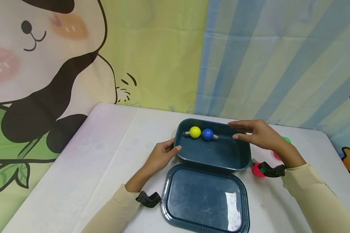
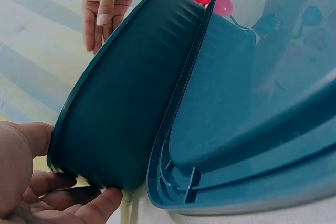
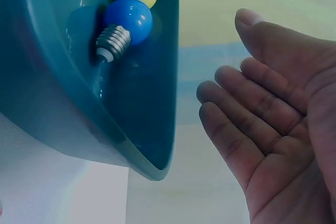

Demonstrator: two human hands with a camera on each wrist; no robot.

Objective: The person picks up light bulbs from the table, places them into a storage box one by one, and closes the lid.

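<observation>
Holding the box (bulbs inside) is the left grip.

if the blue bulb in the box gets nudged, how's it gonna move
The blue bulb would probably roll in a curve, since its round globe is wider than its threaded base. Its smooth, shiny surface may feel slippery. Pushed globe-first, it would likely bump the yellow bulb beside it.

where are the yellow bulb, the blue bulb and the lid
Yellow bulb (image 1: 195, 132): head view, on its round globe.
Blue bulb (image 3: 135, 20): right wrist view, on its round globe.
Lid (image 1: 199, 201): head view, on its flat middle panel.
</observation>
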